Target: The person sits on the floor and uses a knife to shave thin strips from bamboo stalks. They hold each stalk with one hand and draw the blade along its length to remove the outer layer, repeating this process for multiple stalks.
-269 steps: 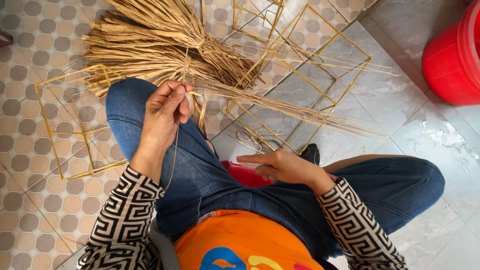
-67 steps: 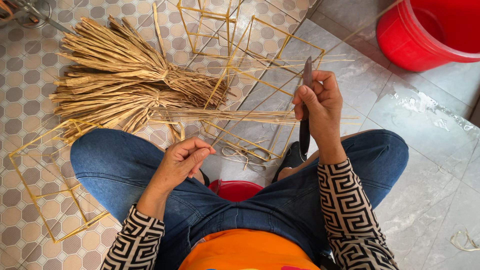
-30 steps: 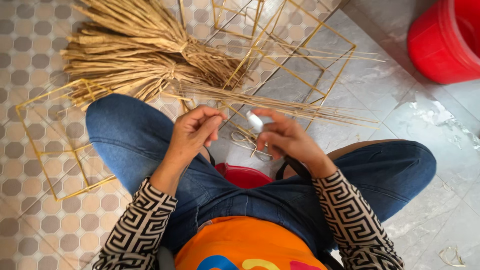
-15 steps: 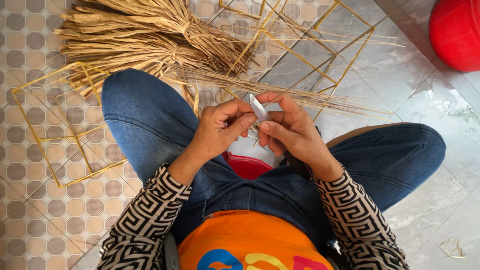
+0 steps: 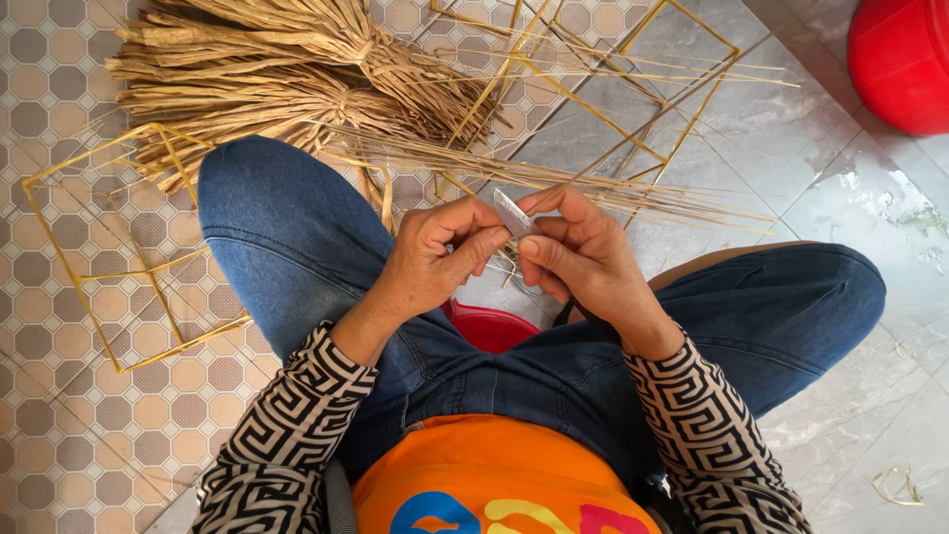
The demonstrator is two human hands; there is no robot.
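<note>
Hands: two, meeting above the lap, fingertips together
Left hand (image 5: 435, 252): fingers curled narrow, pinching a thin strand; the strand itself too fine to make out
Right hand (image 5: 583, 262): closed on a small blade (image 5: 512, 212), pale grey, flat, tip up-left
Straw bundles (image 5: 267, 79): two, tied, on the tiled floor beyond the left knee
Yellow frames (image 5: 119, 247): several, overlapping; count unclear
Loose stalks (image 5: 593, 188): fanned rightward behind the hands
Red tub (image 5: 900, 59): one, top right

My right hand (image 5: 583, 262) hides most of the blade (image 5: 512, 213); handle unseen. Whatever my left hand (image 5: 440, 257) pinches is too small to tell. Red tub (image 5: 900, 59) cut off by the frame's corner.
</note>
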